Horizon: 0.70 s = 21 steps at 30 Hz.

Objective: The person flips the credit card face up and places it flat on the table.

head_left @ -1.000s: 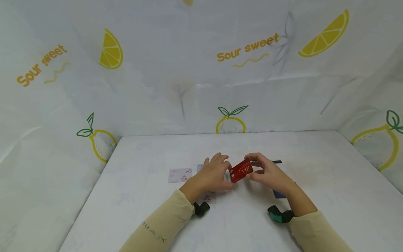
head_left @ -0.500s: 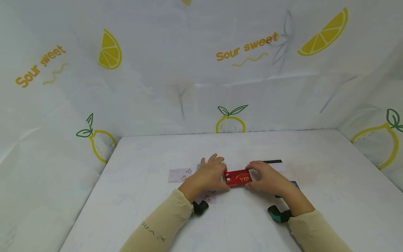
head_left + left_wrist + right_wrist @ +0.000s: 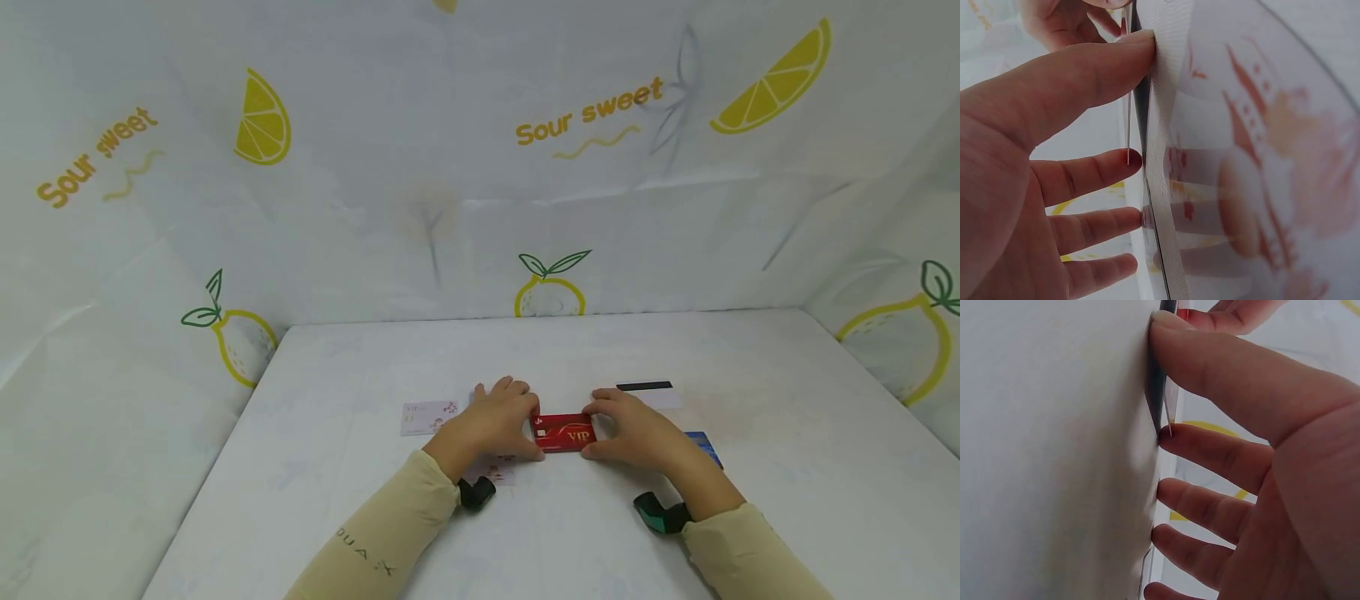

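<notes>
A red VIP card [image 3: 564, 432] lies level at mid-table with a hand at each short end. My left hand [image 3: 491, 421] pinches its left end, thumb at the near corner and index finger at the far one. The right end is held the same way by my right hand [image 3: 637, 429]. In the left wrist view a dark layer [image 3: 1141, 112] shows under the thin card edge, close on the white table. The right wrist view shows this dark layer [image 3: 1156, 381] too, beside the right thumb. The other fingertips of the right hand rest at the table surface.
A pale VIP card [image 3: 429, 417] lies left of the left hand; a pink-patterned card [image 3: 498, 472] is partly hidden under the left wrist. To the right are a black-striped white card [image 3: 649, 396] and a blue card [image 3: 705, 447]. Patterned sheeting [image 3: 405, 250] backs the table [image 3: 337, 500].
The red card has come down from a tilted, raised position to lie level, moving slightly nearer. My right hand has moved down with it; both hands now hold its ends.
</notes>
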Each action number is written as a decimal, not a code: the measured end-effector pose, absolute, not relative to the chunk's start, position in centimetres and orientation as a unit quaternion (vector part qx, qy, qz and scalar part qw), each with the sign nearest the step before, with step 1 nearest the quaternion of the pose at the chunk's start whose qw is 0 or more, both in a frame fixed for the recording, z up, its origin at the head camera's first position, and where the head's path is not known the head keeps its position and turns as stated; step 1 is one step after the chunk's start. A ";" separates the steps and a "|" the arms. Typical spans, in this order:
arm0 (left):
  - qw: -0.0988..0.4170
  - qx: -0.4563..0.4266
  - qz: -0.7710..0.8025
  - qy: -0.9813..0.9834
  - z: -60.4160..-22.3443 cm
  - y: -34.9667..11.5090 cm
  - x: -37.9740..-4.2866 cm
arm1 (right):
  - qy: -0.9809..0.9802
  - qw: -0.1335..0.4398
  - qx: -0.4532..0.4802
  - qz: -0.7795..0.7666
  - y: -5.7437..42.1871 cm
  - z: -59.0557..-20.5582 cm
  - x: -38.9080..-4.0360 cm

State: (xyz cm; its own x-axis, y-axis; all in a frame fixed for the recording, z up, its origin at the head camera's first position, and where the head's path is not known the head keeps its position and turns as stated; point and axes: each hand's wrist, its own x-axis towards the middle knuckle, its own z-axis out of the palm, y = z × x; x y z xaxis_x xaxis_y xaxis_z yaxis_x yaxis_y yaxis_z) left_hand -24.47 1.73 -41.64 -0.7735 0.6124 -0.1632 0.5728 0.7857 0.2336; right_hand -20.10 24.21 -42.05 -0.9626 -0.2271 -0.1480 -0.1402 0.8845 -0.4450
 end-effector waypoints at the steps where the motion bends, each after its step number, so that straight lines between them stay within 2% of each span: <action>1: 0.117 0.316 0.085 0.938 -41.6 1.7 -24.5 | 0.966 0.098 -0.094 -0.219 24.2 -42.1 -20.1; 21: 0.133 0.309 0.094 0.937 -41.7 1.6 -24.6 | 0.969 0.101 -0.082 -0.212 24.0 -42.1 -20.0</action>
State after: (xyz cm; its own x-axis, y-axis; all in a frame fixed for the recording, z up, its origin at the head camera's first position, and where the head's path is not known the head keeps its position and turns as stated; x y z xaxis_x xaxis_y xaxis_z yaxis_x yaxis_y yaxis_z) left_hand -24.62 1.64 -41.75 -0.7737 0.6039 -0.1915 0.5537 0.7915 0.2588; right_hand -19.98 23.96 -42.11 -0.9663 -0.2008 -0.1611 -0.1151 0.8967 -0.4274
